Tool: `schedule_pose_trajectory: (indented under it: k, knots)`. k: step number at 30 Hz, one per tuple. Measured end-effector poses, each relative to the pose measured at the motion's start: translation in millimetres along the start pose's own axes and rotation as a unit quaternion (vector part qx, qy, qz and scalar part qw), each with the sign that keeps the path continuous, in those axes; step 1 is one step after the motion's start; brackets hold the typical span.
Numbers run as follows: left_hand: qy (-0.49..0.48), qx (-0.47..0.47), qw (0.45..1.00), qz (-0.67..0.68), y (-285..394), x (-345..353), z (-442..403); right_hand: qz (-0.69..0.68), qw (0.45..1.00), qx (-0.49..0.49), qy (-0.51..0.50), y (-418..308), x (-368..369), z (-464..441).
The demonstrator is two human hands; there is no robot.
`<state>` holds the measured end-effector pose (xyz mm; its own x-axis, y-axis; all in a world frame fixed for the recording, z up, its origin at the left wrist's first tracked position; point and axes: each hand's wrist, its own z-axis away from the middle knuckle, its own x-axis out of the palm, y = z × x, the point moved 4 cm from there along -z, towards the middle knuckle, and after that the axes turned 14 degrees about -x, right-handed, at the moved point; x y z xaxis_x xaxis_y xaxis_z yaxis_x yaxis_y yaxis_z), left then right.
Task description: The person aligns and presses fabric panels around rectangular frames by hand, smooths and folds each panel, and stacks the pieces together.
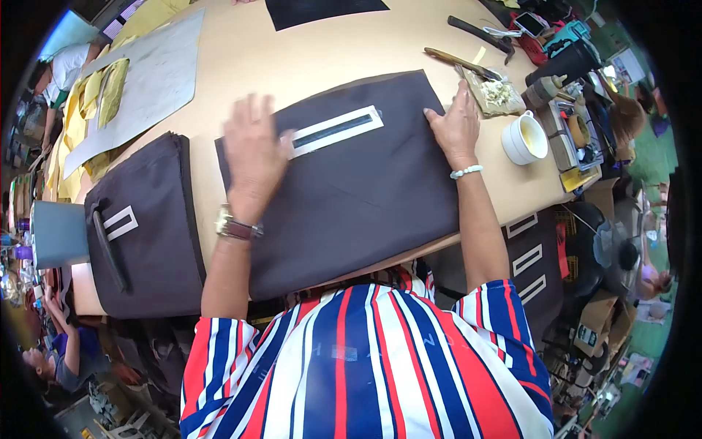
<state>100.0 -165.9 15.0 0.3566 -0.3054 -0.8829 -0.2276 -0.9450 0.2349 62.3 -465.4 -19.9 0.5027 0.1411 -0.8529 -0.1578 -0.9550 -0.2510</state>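
Note:
A dark brown fabric panel (358, 190) lies on the table in front of me, with a white rectangular frame (336, 132) around a dark slot near its upper middle. Over the panel's left part is my left hand (254, 150), slightly blurred, fingers apart, its thumb beside the left end of the white frame. My right hand (457, 128) rests at the panel's upper right edge, fingers spread and nothing held. Whether my left palm presses on the fabric, I cannot tell.
Stacked dark panels (153, 219) with a curved dark tool (110, 249) lie at left. A white cup (525, 139), a brush (461, 64), a hammer (479, 35) and a tray (574, 139) stand or lie at right. A grey sheet (157, 73) is at upper left. Other people are at far left.

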Motion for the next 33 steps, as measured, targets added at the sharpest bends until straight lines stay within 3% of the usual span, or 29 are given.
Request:
schedule_pose_trajectory:
  k: [1, 2, 3, 5, 7, 9, 11, 14, 17, 19, 21, 23, 24, 28, 33]
  knots:
    - [0.005, 0.065, 0.997, 0.041, 26.0, -0.8, 11.4, 0.046, 0.997, -0.046, 0.043, -5.8, -3.5, 4.4]
    - [-0.104, 0.098, 0.983, 0.116, 53.7, -5.6, 22.1, 0.032, 0.995, -0.080, 0.039, -16.8, -12.1, 10.1]
    - [-0.085, 0.158, 0.971, 0.158, 72.8, 6.5, 46.8, 0.025, 0.987, -0.132, 0.084, -32.0, -21.7, 19.1]
    - [-0.209, 0.197, 0.944, 0.164, 97.1, 28.7, 91.2, -0.083, 0.972, -0.195, 0.099, -68.7, -42.6, 48.7]
    - [-0.223, 0.242, 0.939, 0.102, 99.7, 50.4, 118.5, -0.165, 0.956, -0.235, 0.065, -92.0, -47.2, 92.2]
    - [-0.212, 0.253, 0.939, 0.100, 98.2, 53.9, 116.6, -0.212, 0.954, -0.204, -0.057, -97.2, -31.4, 133.3]
    - [-0.225, 0.238, 0.938, 0.116, 98.5, 53.6, 119.6, -0.153, 0.966, -0.190, -0.082, -80.3, -26.1, 144.9]
    - [-0.247, 0.197, 0.938, 0.143, 104.4, 43.4, 117.2, -0.062, 0.987, -0.126, -0.072, -28.2, -31.9, 133.0]
    - [-0.231, 0.247, 0.937, 0.084, 117.3, 33.3, 124.1, 0.050, 0.994, -0.083, -0.039, 32.0, -37.3, 116.6]
    - [-0.159, 0.324, 0.933, -0.013, 142.3, 24.7, 140.2, 0.074, 0.995, -0.060, -0.020, 59.2, -35.7, 109.5]
    - [-0.177, 0.338, 0.924, 0.037, 175.3, 27.8, 159.6, 0.075, 0.995, -0.068, -0.017, 61.8, -34.1, 109.6]
    - [-0.229, 0.302, 0.899, 0.219, 197.8, 39.5, 174.7, 0.084, 0.994, -0.071, -0.010, 65.9, -33.6, 110.2]
    - [-0.243, 0.301, 0.893, 0.229, 201.9, 44.8, 178.7, 0.091, 0.993, -0.070, -0.005, 67.9, -32.1, 110.7]
    - [-0.243, 0.327, 0.892, 0.197, 176.0, 41.7, 184.6, 0.091, 0.993, -0.073, -0.009, 64.5, -33.7, 110.7]
    - [-0.279, 0.253, 0.921, 0.102, 77.6, 8.6, 189.0, 0.092, 0.993, -0.079, -0.014, 65.0, -31.9, 111.3]
